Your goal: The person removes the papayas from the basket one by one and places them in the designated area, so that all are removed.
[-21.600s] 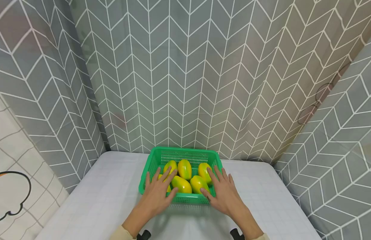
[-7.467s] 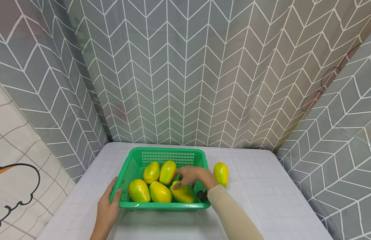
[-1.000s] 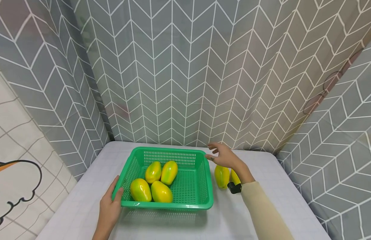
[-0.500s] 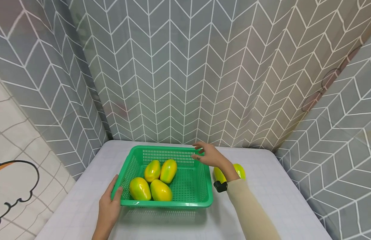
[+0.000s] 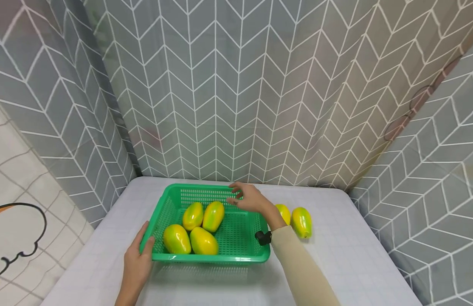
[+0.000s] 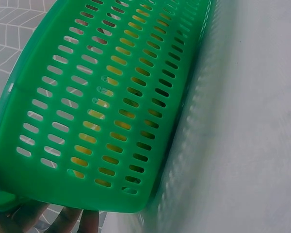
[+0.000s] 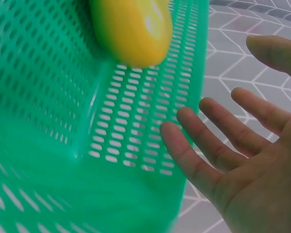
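Several yellow-green papayas (image 5: 204,241) lie in the left half of a green plastic basket (image 5: 209,258) in the head view. My left hand (image 5: 138,259) grips the basket's left side near the front corner, thumb on the rim. In the left wrist view its fingers (image 6: 63,221) show beneath the basket's slotted wall. Over the back right part of the basket is my right hand (image 5: 249,199), holding nothing, fingers spread in the right wrist view. Right of the basket, two papayas (image 5: 301,222) lie on the table; the nearer one is partly hidden by my right forearm.
The table has a white cloth (image 5: 343,259). A grey patterned curtain (image 5: 221,106) hangs behind it, and similar curtains stand on the left and right sides. A black wrist camera (image 5: 263,238) sits on my right wrist.
My right hand has moved left from above the table papayas to over the basket. Compared with 7.5 seconds ago, a second papaya lies on the table. My left hand keeps its grip.
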Tool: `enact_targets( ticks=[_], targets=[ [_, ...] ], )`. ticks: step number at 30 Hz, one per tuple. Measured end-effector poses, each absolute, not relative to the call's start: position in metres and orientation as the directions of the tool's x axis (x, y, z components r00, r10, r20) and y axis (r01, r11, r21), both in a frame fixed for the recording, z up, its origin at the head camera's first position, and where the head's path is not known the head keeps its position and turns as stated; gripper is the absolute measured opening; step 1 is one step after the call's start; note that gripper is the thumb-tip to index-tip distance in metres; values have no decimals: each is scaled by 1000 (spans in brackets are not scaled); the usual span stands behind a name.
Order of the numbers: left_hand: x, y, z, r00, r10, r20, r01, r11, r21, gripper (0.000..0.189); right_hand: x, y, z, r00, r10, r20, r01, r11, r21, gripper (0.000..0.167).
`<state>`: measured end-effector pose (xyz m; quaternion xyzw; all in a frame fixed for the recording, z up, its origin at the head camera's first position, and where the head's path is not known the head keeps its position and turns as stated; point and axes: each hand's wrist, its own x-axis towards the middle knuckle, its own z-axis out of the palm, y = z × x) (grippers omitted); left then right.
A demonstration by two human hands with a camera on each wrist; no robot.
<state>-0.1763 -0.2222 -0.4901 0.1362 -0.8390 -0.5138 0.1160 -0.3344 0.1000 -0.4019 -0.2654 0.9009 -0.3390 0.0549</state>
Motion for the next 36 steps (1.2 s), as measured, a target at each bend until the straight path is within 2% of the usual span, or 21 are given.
enact_targets(
  ticks=[9, 30, 36],
  targets=[
    [-176, -225, -490, -935, -350, 56, -112, 443, 890, 59, -334, 78, -414, -856, -515, 45, -407, 618, -673, 54],
    [-176, -224, -493, -940, -337, 57, -98, 427, 899, 59, -337, 51, -440, -877, -480, -24, -372, 711, -597, 51],
    [-176, -223, -491, -938, -341, 65, -91, 423, 902, 59, -338, 45, -442, -883, -467, -39, -350, 713, -608, 54]
  ],
)
